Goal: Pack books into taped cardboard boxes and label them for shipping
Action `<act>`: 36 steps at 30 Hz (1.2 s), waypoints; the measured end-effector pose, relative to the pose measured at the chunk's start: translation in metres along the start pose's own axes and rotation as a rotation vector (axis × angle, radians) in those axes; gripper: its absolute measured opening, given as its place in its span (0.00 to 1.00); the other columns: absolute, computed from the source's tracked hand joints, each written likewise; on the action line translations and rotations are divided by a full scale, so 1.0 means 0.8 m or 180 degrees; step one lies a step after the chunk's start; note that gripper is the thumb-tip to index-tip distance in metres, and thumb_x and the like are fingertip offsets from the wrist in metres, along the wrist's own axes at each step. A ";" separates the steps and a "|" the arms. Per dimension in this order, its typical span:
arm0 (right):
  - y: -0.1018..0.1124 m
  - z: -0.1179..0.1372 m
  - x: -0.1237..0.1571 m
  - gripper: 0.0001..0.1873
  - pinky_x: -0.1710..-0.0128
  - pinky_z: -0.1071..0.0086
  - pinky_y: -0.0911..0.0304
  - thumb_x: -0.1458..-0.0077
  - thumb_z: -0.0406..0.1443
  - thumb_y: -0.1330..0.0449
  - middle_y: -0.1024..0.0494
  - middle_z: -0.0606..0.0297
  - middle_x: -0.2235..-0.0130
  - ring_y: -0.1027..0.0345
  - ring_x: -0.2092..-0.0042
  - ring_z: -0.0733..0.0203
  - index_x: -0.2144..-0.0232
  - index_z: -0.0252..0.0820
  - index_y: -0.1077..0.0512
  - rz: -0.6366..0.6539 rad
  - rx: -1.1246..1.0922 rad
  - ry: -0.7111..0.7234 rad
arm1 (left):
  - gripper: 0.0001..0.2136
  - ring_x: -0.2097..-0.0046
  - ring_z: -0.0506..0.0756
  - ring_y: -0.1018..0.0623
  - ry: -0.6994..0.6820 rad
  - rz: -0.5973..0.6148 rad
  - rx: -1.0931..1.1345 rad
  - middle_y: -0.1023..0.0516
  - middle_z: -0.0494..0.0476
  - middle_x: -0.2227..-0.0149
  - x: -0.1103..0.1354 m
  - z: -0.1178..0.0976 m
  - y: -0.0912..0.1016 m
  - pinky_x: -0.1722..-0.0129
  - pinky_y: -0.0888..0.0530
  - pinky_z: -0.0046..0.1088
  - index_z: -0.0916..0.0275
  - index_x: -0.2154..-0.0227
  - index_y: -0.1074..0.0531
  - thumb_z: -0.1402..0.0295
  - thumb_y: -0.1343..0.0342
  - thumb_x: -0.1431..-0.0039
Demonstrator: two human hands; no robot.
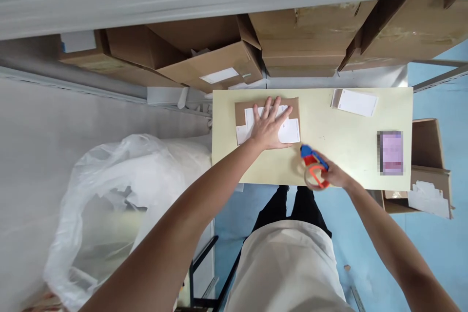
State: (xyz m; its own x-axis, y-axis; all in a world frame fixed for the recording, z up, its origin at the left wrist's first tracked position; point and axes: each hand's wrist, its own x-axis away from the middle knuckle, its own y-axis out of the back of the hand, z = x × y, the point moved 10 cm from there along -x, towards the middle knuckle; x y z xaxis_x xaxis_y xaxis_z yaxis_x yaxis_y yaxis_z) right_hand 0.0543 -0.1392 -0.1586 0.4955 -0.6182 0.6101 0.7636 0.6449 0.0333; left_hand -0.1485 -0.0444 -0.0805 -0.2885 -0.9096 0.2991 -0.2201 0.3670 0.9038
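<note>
Already labelled: box [240, 113], left hand [269, 129] spread on top; tape gun [310, 159] at four o'clock, right hand [333, 173] gripping; seal unclear.

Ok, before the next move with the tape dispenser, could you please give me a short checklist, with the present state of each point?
1. Cardboard box fully on the table: ok, it lies towards the left end.
2. Left hand steadying the box: ok, spread over its top.
3. Right hand holding the tape dispenser: ok.
4. White labels on the box uncovered: not ok, the left hand hides part of them.
5. Dispenser head clear of the box: cannot tell, it is very close to the near right corner.
6. Tape end ready at the head: cannot tell, too small and blurred.
</note>
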 end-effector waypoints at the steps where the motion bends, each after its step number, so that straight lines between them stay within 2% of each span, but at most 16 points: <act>1: -0.011 0.000 0.007 0.48 0.60 0.62 0.30 0.60 0.26 0.46 0.23 0.60 0.51 0.27 0.57 0.55 0.34 0.47 0.46 0.0078 0.0245 0.0003 | 0.60 0.30 0.77 0.70 -0.0011 0.0006 0.0019 0.69 0.65 0.28 0.000 0.000 -0.001 0.38 0.68 0.65 0.56 0.30 0.56 0.45 0.31 0.64; 3: -0.019 0.012 0.006 0.46 0.58 0.62 0.32 0.57 0.27 0.45 0.24 0.61 0.53 0.27 0.58 0.55 0.34 0.51 0.46 -0.0018 0.1023 -0.0120 | 0.60 0.30 0.77 0.71 -0.0046 0.0015 0.0078 0.70 0.64 0.28 -0.002 0.000 -0.003 0.38 0.68 0.65 0.57 0.30 0.56 0.45 0.31 0.64; 6: -0.037 0.060 -0.016 0.39 0.60 0.63 0.34 0.50 0.33 0.42 0.26 0.59 0.56 0.27 0.61 0.54 0.35 0.57 0.41 0.0084 0.2237 -0.0151 | 0.58 0.31 0.77 0.72 -0.0118 0.0074 0.0262 0.71 0.64 0.28 -0.007 0.002 -0.004 0.39 0.70 0.66 0.57 0.30 0.56 0.43 0.33 0.61; 9: -0.046 0.099 -0.021 0.35 0.62 0.63 0.36 0.47 0.37 0.41 0.28 0.57 0.57 0.27 0.62 0.53 0.36 0.58 0.39 0.0151 0.2786 -0.0111 | 0.49 0.30 0.75 0.71 -0.0184 0.0288 0.0616 0.71 0.59 0.27 -0.012 0.007 -0.004 0.40 0.71 0.66 0.53 0.31 0.55 0.43 0.39 0.52; 12: -0.028 0.111 0.007 0.37 0.62 0.63 0.34 0.48 0.38 0.40 0.28 0.59 0.59 0.28 0.64 0.55 0.36 0.55 0.40 -0.0036 0.2509 0.0009 | 0.39 0.29 0.71 0.68 -0.0085 0.0384 0.1194 0.67 0.57 0.27 -0.014 0.018 0.006 0.38 0.71 0.64 0.51 0.32 0.50 0.45 0.46 0.44; 14: -0.008 0.115 0.035 0.39 0.59 0.61 0.32 0.49 0.38 0.39 0.28 0.59 0.56 0.28 0.61 0.54 0.35 0.53 0.43 -0.0232 0.1975 0.0263 | 0.35 0.28 0.68 0.63 0.0042 0.0243 0.1751 0.60 0.58 0.28 -0.008 0.026 0.019 0.35 0.65 0.60 0.53 0.33 0.46 0.47 0.51 0.40; 17: 0.022 0.124 0.073 0.43 0.57 0.57 0.30 0.48 0.37 0.40 0.28 0.57 0.50 0.29 0.56 0.53 0.33 0.49 0.50 -0.0552 0.1174 0.0695 | 0.32 0.29 0.64 0.49 0.0145 -0.0380 0.2575 0.44 0.61 0.31 0.022 0.032 0.047 0.32 0.51 0.48 0.57 0.37 0.38 0.46 0.54 0.39; 20: 0.038 0.149 0.102 0.44 0.56 0.54 0.29 0.51 0.32 0.43 0.29 0.54 0.48 0.30 0.52 0.50 0.32 0.45 0.52 -0.0893 0.0902 0.1213 | 0.28 0.37 0.63 0.33 0.0529 -0.1365 0.3036 0.30 0.65 0.40 0.082 0.032 0.073 0.36 0.38 0.44 0.60 0.47 0.29 0.45 0.52 0.40; 21: 0.040 0.163 0.111 0.45 0.54 0.53 0.30 0.52 0.30 0.44 0.29 0.53 0.47 0.31 0.50 0.49 0.33 0.44 0.52 -0.1050 0.0944 0.1437 | 0.26 0.41 0.63 0.28 0.0728 -0.1576 0.3199 0.26 0.65 0.44 0.104 0.027 0.074 0.40 0.34 0.44 0.61 0.51 0.27 0.45 0.49 0.42; 22: 0.040 0.178 0.121 0.44 0.52 0.52 0.31 0.53 0.29 0.44 0.30 0.52 0.45 0.32 0.47 0.48 0.33 0.44 0.51 -0.1219 0.1025 0.1661 | 0.25 0.46 0.62 0.24 0.0840 -0.1619 0.3401 0.23 0.65 0.48 0.122 0.014 0.071 0.43 0.30 0.45 0.61 0.54 0.27 0.46 0.46 0.44; 25: 0.030 0.223 0.147 0.40 0.48 0.51 0.32 0.50 0.27 0.47 0.32 0.51 0.42 0.33 0.44 0.49 0.35 0.46 0.49 -0.1691 0.1314 0.2254 | 0.21 0.55 0.60 0.20 0.0843 -0.1199 0.4068 0.19 0.62 0.57 0.152 -0.053 0.059 0.50 0.25 0.43 0.61 0.60 0.25 0.51 0.37 0.51; 27: 0.017 0.247 0.161 0.35 0.51 0.52 0.30 0.46 0.28 0.49 0.30 0.52 0.43 0.31 0.45 0.49 0.37 0.47 0.45 -0.1934 0.1468 0.2578 | 0.23 0.51 0.61 0.21 0.0857 -0.1161 0.4534 0.21 0.63 0.52 0.162 -0.093 0.065 0.51 0.24 0.40 0.59 0.57 0.25 0.55 0.33 0.54; 29: 0.000 0.265 0.170 0.28 0.54 0.52 0.28 0.42 0.29 0.49 0.25 0.54 0.49 0.27 0.50 0.49 0.39 0.49 0.41 -0.2076 0.1675 0.2850 | 0.26 0.48 0.62 0.22 0.0785 -0.1324 0.4960 0.23 0.63 0.48 0.164 -0.122 0.083 0.50 0.24 0.38 0.57 0.53 0.27 0.56 0.31 0.56; 31: -0.018 0.275 0.174 0.24 0.55 0.49 0.28 0.39 0.31 0.49 0.22 0.56 0.56 0.25 0.55 0.49 0.41 0.51 0.38 -0.2119 0.1954 0.3078 | 0.28 0.49 0.61 0.21 0.0761 -0.1520 0.5344 0.24 0.61 0.48 0.163 -0.139 0.100 0.51 0.24 0.37 0.56 0.52 0.28 0.56 0.30 0.58; 33: -0.029 0.281 0.177 0.23 0.54 0.47 0.29 0.38 0.31 0.50 0.20 0.58 0.59 0.24 0.58 0.49 0.42 0.52 0.37 -0.2112 0.2240 0.3286 | 0.28 0.53 0.59 0.20 0.0855 -0.1647 0.5670 0.23 0.60 0.50 0.160 -0.145 0.109 0.54 0.23 0.35 0.57 0.55 0.27 0.54 0.29 0.59; 36: -0.035 0.289 0.193 0.25 0.50 0.48 0.31 0.38 0.30 0.49 0.20 0.59 0.57 0.24 0.57 0.53 0.41 0.55 0.38 -0.2047 0.2615 0.3755 | 0.25 0.57 0.57 0.20 0.0985 -0.1754 0.5898 0.20 0.59 0.57 0.155 -0.142 0.113 0.59 0.22 0.34 0.61 0.62 0.26 0.53 0.28 0.62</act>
State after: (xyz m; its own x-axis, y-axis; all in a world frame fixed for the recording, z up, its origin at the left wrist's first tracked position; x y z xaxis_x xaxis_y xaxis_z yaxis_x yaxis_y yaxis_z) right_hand 0.0136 -0.1487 0.1177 0.5197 -0.6096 -0.5986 0.7351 -0.0379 0.6769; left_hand -0.0981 -0.1464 0.0733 0.2433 -0.8991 0.3640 -0.8188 -0.3915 -0.4198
